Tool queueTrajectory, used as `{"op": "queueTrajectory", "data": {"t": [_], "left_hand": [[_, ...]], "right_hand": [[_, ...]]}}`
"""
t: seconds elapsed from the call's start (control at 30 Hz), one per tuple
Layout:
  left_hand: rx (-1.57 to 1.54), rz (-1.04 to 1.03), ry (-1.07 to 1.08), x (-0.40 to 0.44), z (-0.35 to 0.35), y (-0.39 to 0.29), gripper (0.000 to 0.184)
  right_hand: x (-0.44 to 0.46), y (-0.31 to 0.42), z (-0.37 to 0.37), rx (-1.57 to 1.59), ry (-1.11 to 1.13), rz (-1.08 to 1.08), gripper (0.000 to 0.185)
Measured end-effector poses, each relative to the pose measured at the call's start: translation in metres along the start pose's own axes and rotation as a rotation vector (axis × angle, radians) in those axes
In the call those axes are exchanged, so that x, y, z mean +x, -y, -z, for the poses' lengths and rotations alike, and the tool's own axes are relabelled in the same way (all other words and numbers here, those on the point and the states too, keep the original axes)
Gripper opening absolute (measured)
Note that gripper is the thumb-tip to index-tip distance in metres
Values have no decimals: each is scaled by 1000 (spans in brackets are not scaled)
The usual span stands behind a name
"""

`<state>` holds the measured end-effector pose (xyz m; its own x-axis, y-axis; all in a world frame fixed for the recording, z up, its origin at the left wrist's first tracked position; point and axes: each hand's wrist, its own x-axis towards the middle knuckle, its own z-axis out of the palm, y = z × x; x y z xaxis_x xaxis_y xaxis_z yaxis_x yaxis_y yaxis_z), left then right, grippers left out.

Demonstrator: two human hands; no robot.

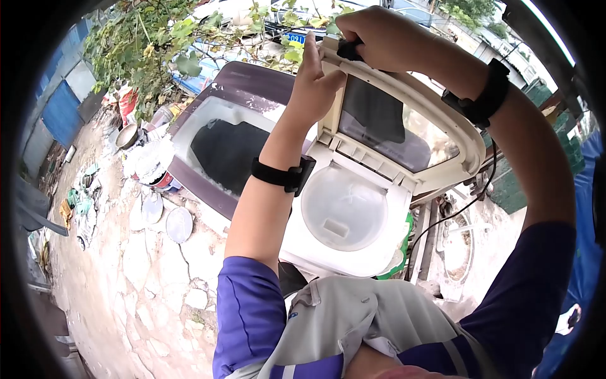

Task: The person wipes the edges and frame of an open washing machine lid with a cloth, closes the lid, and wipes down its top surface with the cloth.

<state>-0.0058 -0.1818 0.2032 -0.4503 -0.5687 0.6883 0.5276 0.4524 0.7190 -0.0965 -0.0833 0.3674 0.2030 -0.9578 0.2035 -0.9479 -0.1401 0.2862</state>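
Note:
The cream lid (435, 174) of a white washing machine (297, 243) stands raised, with a see-through window in it. Below the lid, the round pale tub (344, 205) lies exposed. My left hand (312, 88) is at the lid's upper left corner, its thumb against the frame and its fingers pointing up along the edge. Along the top edge, my right hand (382, 41) is closed around a black cloth-like piece (350, 50) pressed to the frame. Part of that piece is hidden by the fingers. Each forearm wears a black strap.
Behind the lid on the left stands a purple-framed machine (208, 183) with a dark area within its frame. A black cable (454, 215) hangs at the right. Leafy vines (139, 50) hang at the back. Round lids (179, 225) lie on the cracked paving (145, 303).

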Motion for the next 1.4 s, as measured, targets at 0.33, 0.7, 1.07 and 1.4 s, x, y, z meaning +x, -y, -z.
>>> {"op": "queueTrajectory", "data": {"t": [0.33, 0.7, 1.07, 1.4], "left_hand": [[-92, -166, -28, -6, -23, -2, 100], [1019, -359, -152, 0, -52, -32, 73], [1289, -528, 258, 16, -125, -30, 69], [1242, -486, 341, 41, -130, -22, 68]], "right_hand": [[44, 12, 2, -50, 106, -110, 33], [-104, -73, -6, 141, -38, -260, 17], [-219, -103, -22, 311, -253, -441, 18], [-298, -112, -105, 560, -417, -766, 22]]}}
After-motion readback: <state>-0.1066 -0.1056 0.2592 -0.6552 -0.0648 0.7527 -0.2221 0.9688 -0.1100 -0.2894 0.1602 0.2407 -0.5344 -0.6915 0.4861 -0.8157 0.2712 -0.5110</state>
